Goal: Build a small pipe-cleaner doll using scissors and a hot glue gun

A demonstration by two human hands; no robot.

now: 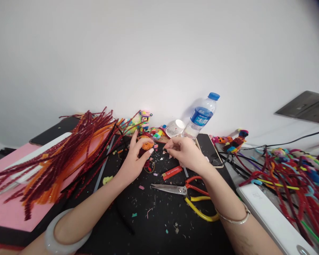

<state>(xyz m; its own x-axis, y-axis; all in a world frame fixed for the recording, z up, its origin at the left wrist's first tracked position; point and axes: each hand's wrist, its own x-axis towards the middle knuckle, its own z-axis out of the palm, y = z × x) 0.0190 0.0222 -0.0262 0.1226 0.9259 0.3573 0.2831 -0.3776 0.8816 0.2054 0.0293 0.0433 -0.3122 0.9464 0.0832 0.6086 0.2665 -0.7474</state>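
Observation:
My left hand [134, 161] is closed around an orange fuzzy coiled piece [147, 146] that looks like bent pipe cleaner, with dark red fuzz by it. To the right, my right hand [184, 150] pinches a tiny dark bit [165, 151], too small to name. A red lighter [172, 172] lies just below the right hand. Nearer to me, scissors [172, 188] with one red and one yellow handle rest spread on the black work surface [159, 226], amid coloured scraps. Both palms are hidden from view.
Dark red and orange pipe cleaners [77, 152] pile up on the left. Behind my hands are a colourful fuzzy figure [145, 119], a tipped paper cup [175, 128], a water bottle [200, 117] and a phone [209, 150]. On the right are a white device [271, 219] and more pipe cleaners [295, 198].

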